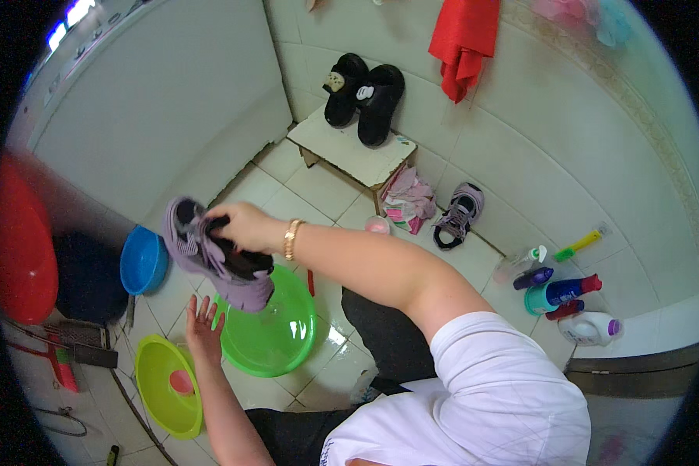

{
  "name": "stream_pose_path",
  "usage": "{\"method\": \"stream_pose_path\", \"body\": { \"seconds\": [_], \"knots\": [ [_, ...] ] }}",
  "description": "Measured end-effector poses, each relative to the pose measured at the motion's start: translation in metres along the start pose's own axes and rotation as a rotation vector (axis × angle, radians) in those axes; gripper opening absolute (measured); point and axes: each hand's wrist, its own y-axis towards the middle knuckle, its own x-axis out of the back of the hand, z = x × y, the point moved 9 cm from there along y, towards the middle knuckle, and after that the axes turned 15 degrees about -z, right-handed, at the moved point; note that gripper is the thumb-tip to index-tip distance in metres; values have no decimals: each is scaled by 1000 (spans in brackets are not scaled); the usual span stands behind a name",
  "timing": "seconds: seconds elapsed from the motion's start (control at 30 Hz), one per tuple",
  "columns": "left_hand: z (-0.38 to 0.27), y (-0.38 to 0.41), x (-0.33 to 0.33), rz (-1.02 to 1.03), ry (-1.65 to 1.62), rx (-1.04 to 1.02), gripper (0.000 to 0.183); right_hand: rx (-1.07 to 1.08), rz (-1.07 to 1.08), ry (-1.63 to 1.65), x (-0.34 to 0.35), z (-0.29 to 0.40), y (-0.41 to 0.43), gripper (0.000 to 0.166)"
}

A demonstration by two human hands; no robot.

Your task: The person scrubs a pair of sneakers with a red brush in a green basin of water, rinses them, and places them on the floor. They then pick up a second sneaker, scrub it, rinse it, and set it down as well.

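Observation:
My right hand (244,227), with a gold bracelet at the wrist, grips a lilac sneaker (253,294) by its opening and tongue. The sneaker is raised over the far left edge of a green plastic basin (268,355), which stands on the tiled floor and looks wet inside. My left hand (205,335) is open, fingers spread, just below the sneaker and beside the basin's left rim; nothing is in it. Close to my left forearm is a yellow-green basin (154,399) with a small pink object (180,382) inside. A matching lilac sneaker (461,212) lies by the wall.
Black slippers (380,108) lean against the wall on a low white stool (349,154). Beside it sit a pink bag (410,198) and a small pink cup (377,225). Several bottles (565,291) and a yellow-green brush (579,244) line the right wall. A blue basin (143,262) is at left.

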Motion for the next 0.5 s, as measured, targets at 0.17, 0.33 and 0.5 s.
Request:
{"method": "stream_pose_path", "body": {
  "seconds": [0.17,0.33,0.5],
  "knots": [
    [-3,6,18,32,116,-28,62,202,-187,279,110,62,-28,38],
    [1,-1,2,48,143,-17,63,415,-604,-10,287,82,-135,56],
    [19,1,4,64,203,21,62,139,-899,-54,411,6,-245,36]
  ]
}}
